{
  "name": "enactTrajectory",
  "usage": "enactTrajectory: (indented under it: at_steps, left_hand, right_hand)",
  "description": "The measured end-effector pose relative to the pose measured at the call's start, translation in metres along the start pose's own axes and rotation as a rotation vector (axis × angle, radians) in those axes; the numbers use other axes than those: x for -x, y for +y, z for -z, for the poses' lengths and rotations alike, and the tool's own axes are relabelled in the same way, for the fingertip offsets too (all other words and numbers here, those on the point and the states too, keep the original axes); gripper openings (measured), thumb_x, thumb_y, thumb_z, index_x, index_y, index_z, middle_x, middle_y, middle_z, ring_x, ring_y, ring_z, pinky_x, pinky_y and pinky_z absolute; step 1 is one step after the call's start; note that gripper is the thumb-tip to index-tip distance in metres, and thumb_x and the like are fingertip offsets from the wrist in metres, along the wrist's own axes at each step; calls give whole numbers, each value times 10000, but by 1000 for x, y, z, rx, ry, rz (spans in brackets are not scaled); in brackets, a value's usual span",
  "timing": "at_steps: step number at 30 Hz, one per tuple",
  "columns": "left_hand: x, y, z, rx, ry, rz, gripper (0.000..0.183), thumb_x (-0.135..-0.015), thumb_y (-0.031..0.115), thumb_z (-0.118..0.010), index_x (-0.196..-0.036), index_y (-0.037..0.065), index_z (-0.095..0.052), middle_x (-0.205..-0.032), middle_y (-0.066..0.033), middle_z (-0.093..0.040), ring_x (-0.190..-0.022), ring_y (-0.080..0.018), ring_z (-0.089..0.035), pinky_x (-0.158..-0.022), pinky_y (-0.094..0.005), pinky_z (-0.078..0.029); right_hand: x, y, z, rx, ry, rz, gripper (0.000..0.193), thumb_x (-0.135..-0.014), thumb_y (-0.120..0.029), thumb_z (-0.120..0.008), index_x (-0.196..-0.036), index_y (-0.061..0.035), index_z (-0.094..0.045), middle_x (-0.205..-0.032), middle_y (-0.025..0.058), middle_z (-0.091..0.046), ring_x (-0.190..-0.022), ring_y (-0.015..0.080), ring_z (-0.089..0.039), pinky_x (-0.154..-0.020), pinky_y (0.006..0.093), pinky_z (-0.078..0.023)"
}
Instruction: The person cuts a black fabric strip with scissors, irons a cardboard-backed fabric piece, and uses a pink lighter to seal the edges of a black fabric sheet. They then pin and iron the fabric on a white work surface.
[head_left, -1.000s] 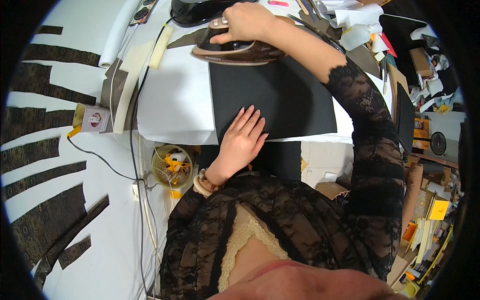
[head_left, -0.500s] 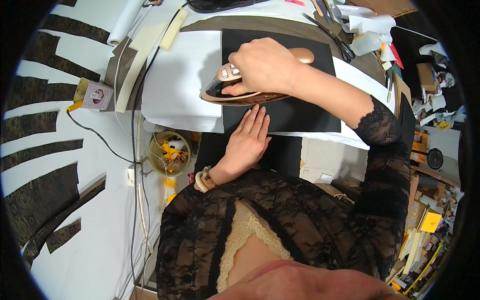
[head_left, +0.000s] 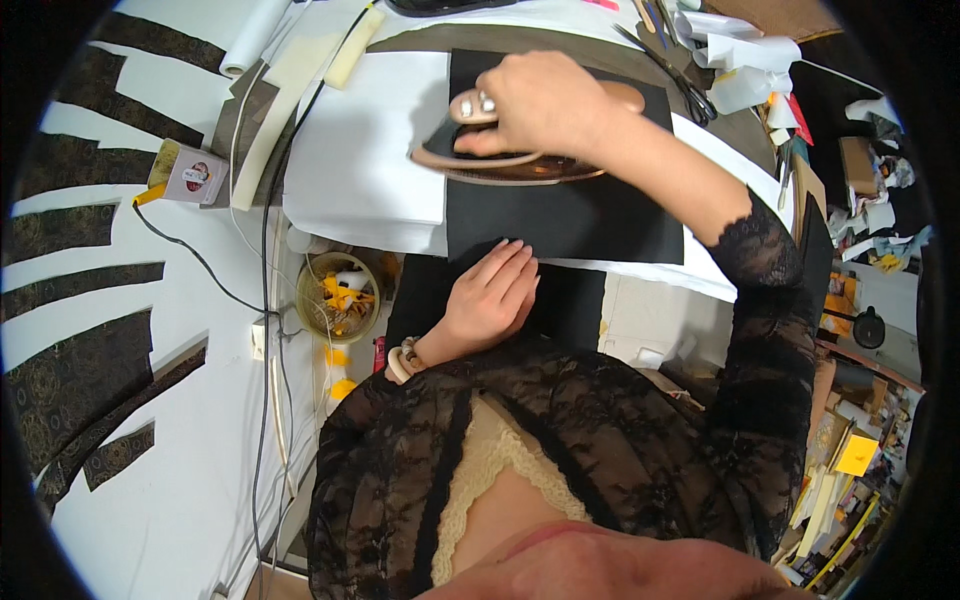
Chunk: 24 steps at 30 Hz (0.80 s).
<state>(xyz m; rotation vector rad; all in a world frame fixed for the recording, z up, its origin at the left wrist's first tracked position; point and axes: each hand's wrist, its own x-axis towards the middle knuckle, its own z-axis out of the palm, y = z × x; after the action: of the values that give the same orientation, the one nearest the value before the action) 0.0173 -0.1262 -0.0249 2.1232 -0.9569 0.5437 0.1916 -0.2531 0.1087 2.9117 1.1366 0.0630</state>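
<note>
My right hand (head_left: 550, 105) is closed round the handle of a rose-gold and dark clothes iron (head_left: 500, 170), its tip pointing left. The iron is over the far part of a black sheet (head_left: 600, 222), which overlaps white sheets (head_left: 360, 150) on the left. My left hand (head_left: 490, 298) is at the near edge of the black sheet, fingers stretched and close together; its thumb is hidden. More black material (head_left: 575, 300) shows below and beside that hand, towards my lap.
A bin (head_left: 338, 295) with yellow scraps stands left of my left hand. Dark cords run down the left side. Patterned dark strips (head_left: 80, 390) lie on a white surface at far left, near a small box (head_left: 187, 172). Black scissors (head_left: 680, 80) lie far right.
The iron has moved away from me and slightly right with my right hand. My left hand has drawn back from the top of the black sheet to its near edge.
</note>
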Motion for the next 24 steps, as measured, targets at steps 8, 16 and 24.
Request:
enactTrajectory:
  at_steps: [8,16,24]
  left_hand:
    - [-15,-47,58,85,594,371,194,-846,-16,-575,-1038,-42,-585,-960,-149,-645,-904,-242,-633,-810,-333,-479]
    - [-90,-146,35,285,-407,142,366,-940,155,-584,-1300,92,-585,-1400,-82,-524,-1390,-238,-370,-1194,-442,-168]
    - [-88,-150,20,78,-512,40,418,-900,212,-648,-1292,79,-588,-1402,-113,-503,-1372,-273,-382,-1190,-459,-189]
  right_hand:
    - [60,-49,1,-220,-127,-41,517,-757,-519,-732,-808,-12,-648,-603,145,-638,-601,312,-674,-581,382,-548]
    - [101,-61,-5,-166,-21,-39,436,-805,-450,-700,-797,-22,-616,-620,97,-645,-570,228,-673,-509,328,-526]
    - [120,-71,-13,-98,21,-157,478,-812,-492,-681,-768,-27,-583,-568,78,-614,-515,208,-648,-468,314,-506]
